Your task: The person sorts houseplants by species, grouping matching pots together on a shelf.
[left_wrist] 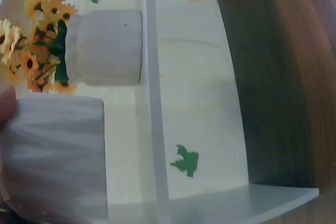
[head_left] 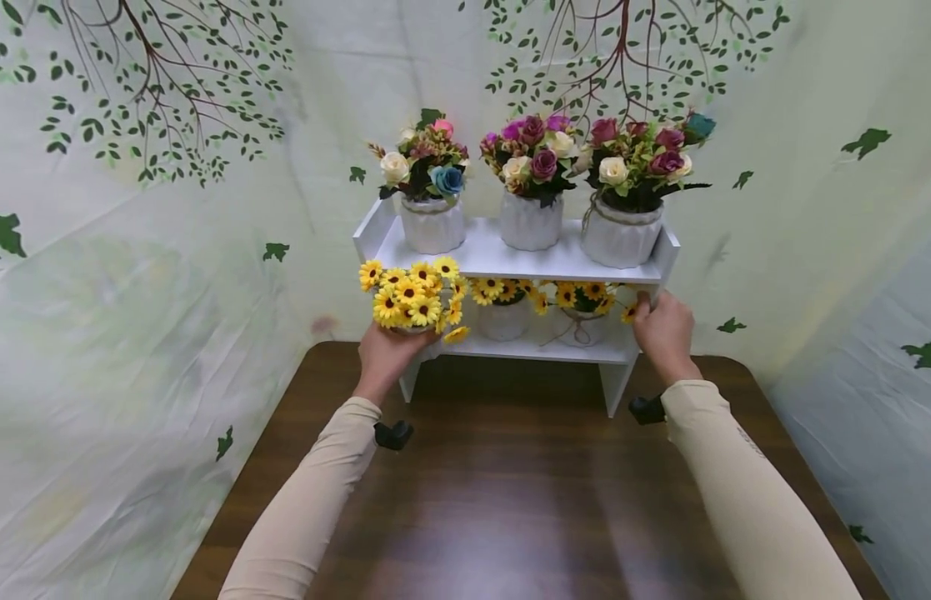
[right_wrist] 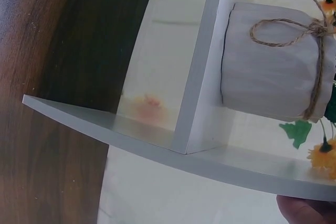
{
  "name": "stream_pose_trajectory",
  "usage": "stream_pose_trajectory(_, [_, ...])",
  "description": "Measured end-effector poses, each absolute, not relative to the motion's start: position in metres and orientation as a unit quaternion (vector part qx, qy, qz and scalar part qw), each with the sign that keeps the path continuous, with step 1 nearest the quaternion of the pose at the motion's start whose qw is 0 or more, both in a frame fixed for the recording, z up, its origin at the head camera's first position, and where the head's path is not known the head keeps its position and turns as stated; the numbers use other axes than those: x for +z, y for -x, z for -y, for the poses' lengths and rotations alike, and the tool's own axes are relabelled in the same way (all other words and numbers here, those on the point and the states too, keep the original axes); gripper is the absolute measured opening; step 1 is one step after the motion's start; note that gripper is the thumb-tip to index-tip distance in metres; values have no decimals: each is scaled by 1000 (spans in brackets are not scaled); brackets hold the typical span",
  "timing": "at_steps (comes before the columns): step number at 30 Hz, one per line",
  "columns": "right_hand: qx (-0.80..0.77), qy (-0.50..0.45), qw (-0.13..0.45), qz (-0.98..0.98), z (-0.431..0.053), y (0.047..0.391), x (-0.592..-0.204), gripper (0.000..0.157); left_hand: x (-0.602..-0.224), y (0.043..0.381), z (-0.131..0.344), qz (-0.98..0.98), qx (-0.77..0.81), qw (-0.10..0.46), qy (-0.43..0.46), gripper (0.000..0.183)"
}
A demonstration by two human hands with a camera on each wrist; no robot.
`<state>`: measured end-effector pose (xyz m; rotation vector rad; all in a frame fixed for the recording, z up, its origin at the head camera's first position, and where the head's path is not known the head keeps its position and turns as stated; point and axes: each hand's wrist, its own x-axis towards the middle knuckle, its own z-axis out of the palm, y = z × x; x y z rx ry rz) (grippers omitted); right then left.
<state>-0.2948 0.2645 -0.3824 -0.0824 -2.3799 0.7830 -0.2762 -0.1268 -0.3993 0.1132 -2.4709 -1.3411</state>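
My left hand point(head_left: 390, 358) holds a white pot point(left_wrist: 58, 156) of yellow sunflowers point(head_left: 416, 296) at the left front of a white two-tier shelf point(head_left: 525, 354). In the left wrist view, a finger point(left_wrist: 6, 104) lies on the pot's side, and the pot stands in front of the lower tier. My right hand point(head_left: 666, 333) grips the shelf's right side panel point(right_wrist: 142, 153), thumb near its front edge. Two more sunflower pots sit on the lower tier, a middle pot point(head_left: 503, 321) and a right one point(right_wrist: 273, 61) tied with a twine bow.
On the upper tier stand three white pots with mixed roses: a left pot point(head_left: 432, 225), a middle pot point(head_left: 531, 221) and a right pot point(head_left: 623, 233). The shelf rests on a dark wooden table point(head_left: 503, 500). Behind hangs a pale leaf-printed cloth point(head_left: 210, 250).
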Motion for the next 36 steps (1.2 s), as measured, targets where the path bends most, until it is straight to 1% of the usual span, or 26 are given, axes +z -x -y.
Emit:
stream_pose_trajectory(6, [299, 39, 303, 904, -265, 292, -380, 35, -396, 290, 107, 868, -461, 181, -35, 76])
stream_pose_trajectory(11, [297, 43, 304, 904, -265, 293, -379, 36, -393, 305, 93, 872, -455, 180, -23, 74])
stream_pose_trajectory(20, [296, 29, 308, 904, -265, 292, -379, 35, -389, 316, 90, 881, -423, 208, -22, 68])
stream_pose_trajectory(27, [298, 42, 308, 903, -269, 295, -375, 34, -402, 331, 85, 853, -466, 230, -52, 69])
stream_pose_trajectory(31, [301, 43, 297, 905, -266, 297, -376, 34, -409, 337, 87, 841, -475, 248, -77, 64])
stream_pose_trajectory(36, [302, 45, 303, 903, -266, 298, -381, 34, -414, 341, 89, 847, -468, 233, -95, 59])
